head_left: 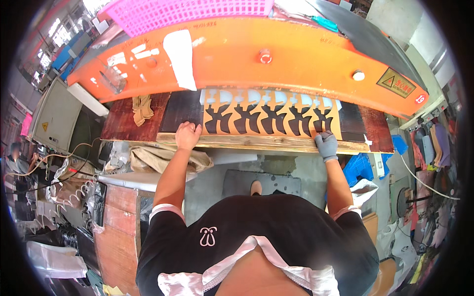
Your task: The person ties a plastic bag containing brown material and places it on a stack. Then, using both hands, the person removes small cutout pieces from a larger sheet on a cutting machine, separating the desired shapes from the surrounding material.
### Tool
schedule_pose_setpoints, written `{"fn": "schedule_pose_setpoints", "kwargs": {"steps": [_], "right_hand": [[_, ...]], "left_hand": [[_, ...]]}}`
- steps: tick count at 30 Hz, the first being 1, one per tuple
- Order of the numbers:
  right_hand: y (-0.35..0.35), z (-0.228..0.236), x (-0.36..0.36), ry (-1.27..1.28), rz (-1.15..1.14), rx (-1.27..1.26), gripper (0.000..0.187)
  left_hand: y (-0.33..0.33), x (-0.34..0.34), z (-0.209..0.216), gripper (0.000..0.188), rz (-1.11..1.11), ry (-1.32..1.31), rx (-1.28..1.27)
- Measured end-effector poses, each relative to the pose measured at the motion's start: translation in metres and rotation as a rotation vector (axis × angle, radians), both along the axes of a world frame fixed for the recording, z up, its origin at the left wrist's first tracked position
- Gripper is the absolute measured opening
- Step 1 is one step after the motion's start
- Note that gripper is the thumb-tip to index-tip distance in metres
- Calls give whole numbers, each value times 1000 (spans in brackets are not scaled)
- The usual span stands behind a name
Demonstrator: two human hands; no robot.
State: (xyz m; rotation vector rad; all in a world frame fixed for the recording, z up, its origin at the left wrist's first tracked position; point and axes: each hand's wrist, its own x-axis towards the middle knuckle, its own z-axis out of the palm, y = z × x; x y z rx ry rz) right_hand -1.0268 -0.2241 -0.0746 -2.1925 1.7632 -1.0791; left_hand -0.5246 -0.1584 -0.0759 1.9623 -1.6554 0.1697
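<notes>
Under the press lies a wooden-edged board [247,141]. On it rests a tan sheet [256,129] with a row of black branching shapes [274,120] and pale half-round pieces [253,96] along its far side. My bare left hand [187,135] is closed over the board's front edge, left of the sheet, thumb toward the right. My right hand [326,145], in a grey glove with the fingertips bare, grips the same edge near the right end, beside the last black shape. The undersides of both grips are hidden.
An orange press beam [227,54] spans just beyond the sheet, with a red button [265,56] and a white one [358,75]. A pink basket [192,15] sits on top. Tan cut pieces [142,109] lie left on the reddish table [118,121]. Brown wrapping [170,159] hangs below.
</notes>
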Motion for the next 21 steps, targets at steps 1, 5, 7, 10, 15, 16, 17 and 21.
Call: {"fn": "schedule_pose_setpoints", "kwargs": {"steps": [1, 5, 7, 10, 15, 16, 17, 21], "right_hand": [[13, -3, -1, -7, -6, -11, 27], [81, -11, -7, 72, -99, -174, 30], [120, -12, -9, 76, -182, -108, 30], [173, -8, -8, 125, -248, -34, 32], [220, 17, 28, -63, -112, -105, 23], [222, 24, 50, -91, -24, -181, 20], [217, 31, 75, -118, 26, 0, 19], [192, 45, 212, -5, 298, 17, 60]], "left_hand": [[15, -3, -2, 33, 1, 5, 9], [87, -15, -4, 30, -21, 0, -13], [125, -22, -5, 28, -34, -4, -62], [177, -28, -10, 27, -77, 13, -111], [246, -33, -22, 30, -153, 29, -227], [263, -34, -20, 30, -174, 52, -190], [276, -35, -20, 30, -191, 73, -153], [302, -38, -5, 18, -169, 360, -87]]}}
